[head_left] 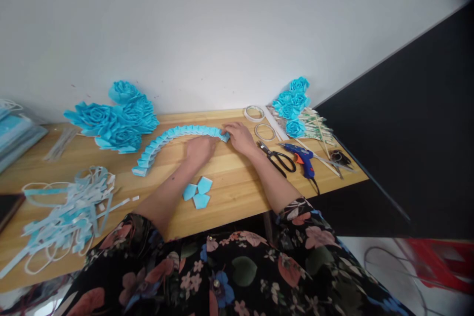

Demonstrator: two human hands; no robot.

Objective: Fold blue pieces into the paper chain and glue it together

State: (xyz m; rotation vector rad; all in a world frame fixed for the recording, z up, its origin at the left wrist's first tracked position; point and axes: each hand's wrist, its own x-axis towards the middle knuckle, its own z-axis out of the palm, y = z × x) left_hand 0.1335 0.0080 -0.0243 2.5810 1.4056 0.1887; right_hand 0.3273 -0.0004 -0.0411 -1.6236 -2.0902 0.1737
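The strip (174,133), arced mid-counter, is pinched at its right end by the right hand (240,137). The left hand (200,150) is laid knuckles-up on it, grip not discernible. Bare counter (229,183) is left nearward around three petals (198,192); scissors (278,159) lie close at right.

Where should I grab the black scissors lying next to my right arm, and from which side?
Take the scissors by the black handle loops, which lie at the end nearer the blue glue gun. They rest flat on the table with blades pointing toward your right hand, so probably come from above on the right and hook the loops, away from the tips.
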